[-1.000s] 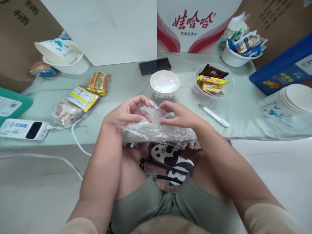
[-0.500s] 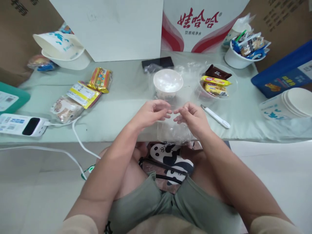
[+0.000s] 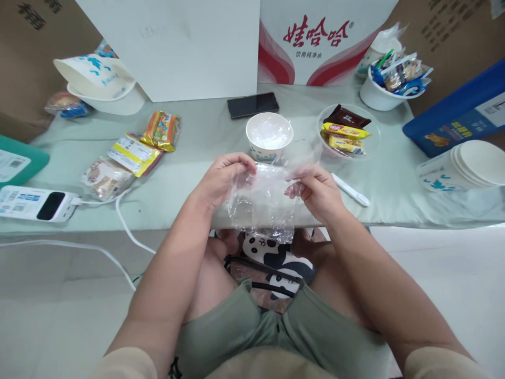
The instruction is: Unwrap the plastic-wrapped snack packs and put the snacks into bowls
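A clear plastic bag (image 3: 263,205) is stretched between my hands over the table's front edge. My left hand (image 3: 226,176) pinches its upper left part, and my right hand (image 3: 315,187) pinches the upper right. Just beyond the bag stands a white paper cup (image 3: 269,137) with clear plastic inside. To the right of my right hand lies a white-handled tool (image 3: 351,189); its tip is hidden behind the hand. A clear round bowl (image 3: 376,138) farther right holds a brown packet (image 3: 347,116) and yellow snack packets (image 3: 345,130).
A black phone (image 3: 253,105) lies behind the cup. Snack packets (image 3: 136,152) and a white power bank (image 3: 37,202) with a cable are on the left. Stacked paper cups (image 3: 461,166), a blue container (image 3: 453,121) and a white tub (image 3: 390,95) of wrapped snacks stand right.
My hands have moved apart and now spread the clear bag between them. Plastic that lay over the phone and beside the cup is gone from there.
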Demonstrator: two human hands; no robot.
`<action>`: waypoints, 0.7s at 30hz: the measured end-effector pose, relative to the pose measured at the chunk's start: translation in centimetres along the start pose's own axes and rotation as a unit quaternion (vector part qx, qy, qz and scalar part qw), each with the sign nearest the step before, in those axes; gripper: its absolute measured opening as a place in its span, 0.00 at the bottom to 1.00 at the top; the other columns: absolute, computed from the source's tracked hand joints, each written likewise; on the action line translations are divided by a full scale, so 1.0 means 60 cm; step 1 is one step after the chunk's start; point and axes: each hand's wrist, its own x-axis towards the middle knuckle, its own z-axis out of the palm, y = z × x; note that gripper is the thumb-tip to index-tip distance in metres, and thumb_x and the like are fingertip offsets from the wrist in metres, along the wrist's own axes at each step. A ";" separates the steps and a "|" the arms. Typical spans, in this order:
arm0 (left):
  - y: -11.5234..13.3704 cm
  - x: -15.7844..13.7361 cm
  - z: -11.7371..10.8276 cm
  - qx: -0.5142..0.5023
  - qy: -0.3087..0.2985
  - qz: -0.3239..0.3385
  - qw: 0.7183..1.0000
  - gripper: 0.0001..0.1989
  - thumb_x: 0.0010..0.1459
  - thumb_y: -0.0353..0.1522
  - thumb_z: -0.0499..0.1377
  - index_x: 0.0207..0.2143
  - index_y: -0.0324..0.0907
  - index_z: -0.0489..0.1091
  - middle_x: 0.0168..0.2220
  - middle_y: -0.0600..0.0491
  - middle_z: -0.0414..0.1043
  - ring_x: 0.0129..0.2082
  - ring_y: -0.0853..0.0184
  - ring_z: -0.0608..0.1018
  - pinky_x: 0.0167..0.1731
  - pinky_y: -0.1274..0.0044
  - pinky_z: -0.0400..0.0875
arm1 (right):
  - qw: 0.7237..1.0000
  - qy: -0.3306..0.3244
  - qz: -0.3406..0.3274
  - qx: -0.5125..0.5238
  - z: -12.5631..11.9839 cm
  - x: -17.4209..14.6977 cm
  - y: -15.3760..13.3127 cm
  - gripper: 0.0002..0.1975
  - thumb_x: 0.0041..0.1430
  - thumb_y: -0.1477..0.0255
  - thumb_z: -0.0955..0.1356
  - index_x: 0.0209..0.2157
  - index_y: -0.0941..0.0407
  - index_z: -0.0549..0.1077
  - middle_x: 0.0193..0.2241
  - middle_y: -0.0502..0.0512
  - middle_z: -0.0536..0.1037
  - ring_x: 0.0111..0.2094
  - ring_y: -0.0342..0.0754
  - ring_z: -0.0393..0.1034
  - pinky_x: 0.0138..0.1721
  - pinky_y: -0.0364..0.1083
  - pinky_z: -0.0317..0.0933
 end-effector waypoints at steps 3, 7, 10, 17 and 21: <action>0.003 0.003 -0.002 -0.005 -0.008 0.002 1.000 0.08 0.54 0.35 0.57 0.26 0.41 0.72 0.28 0.51 0.75 0.27 0.69 0.78 0.28 0.77 0.76 | 1.000 0.001 -0.024 0.006 -0.007 0.001 -0.005 0.06 0.47 0.67 0.72 0.25 0.54 0.75 0.25 0.51 0.78 0.25 0.45 0.73 0.28 0.45 0.66; -0.008 0.006 0.000 0.016 -0.031 0.018 0.999 0.16 0.53 0.45 0.63 0.30 0.40 0.73 0.31 0.51 0.75 0.30 0.69 0.77 0.30 0.76 0.76 | 1.000 0.015 -0.001 -0.021 -0.013 0.003 -0.004 0.20 0.51 0.52 0.69 0.23 0.54 0.76 0.28 0.57 0.79 0.31 0.49 0.73 0.34 0.49 0.69; -0.020 0.006 0.009 0.062 -0.040 0.042 0.996 0.18 0.44 0.35 0.72 0.35 0.41 0.70 0.35 0.54 0.73 0.32 0.71 0.77 0.30 0.79 0.73 | 0.994 0.063 0.029 -0.081 -0.012 0.005 0.003 0.18 0.50 0.53 0.73 0.26 0.54 0.73 0.30 0.53 0.78 0.33 0.47 0.73 0.37 0.47 0.68; -0.029 0.012 0.008 0.041 -0.028 0.119 0.992 0.30 0.41 0.28 0.72 0.46 0.47 0.65 0.56 0.50 0.67 0.44 0.64 0.81 0.30 0.80 0.75 | 0.988 0.058 0.127 -0.068 -0.009 0.002 0.006 0.45 0.38 0.69 0.79 0.57 0.46 0.58 0.32 0.43 0.76 0.33 0.46 0.73 0.38 0.48 0.69; -0.021 0.009 0.004 -0.018 -0.043 0.037 0.998 0.38 0.40 0.34 0.76 0.54 0.51 0.66 0.54 0.48 0.74 0.46 0.60 0.83 0.37 0.75 0.79 | 0.995 0.048 0.080 -0.023 -0.008 0.005 0.003 0.37 0.39 0.69 0.77 0.52 0.48 0.63 0.26 0.40 0.73 0.32 0.44 0.73 0.41 0.47 0.68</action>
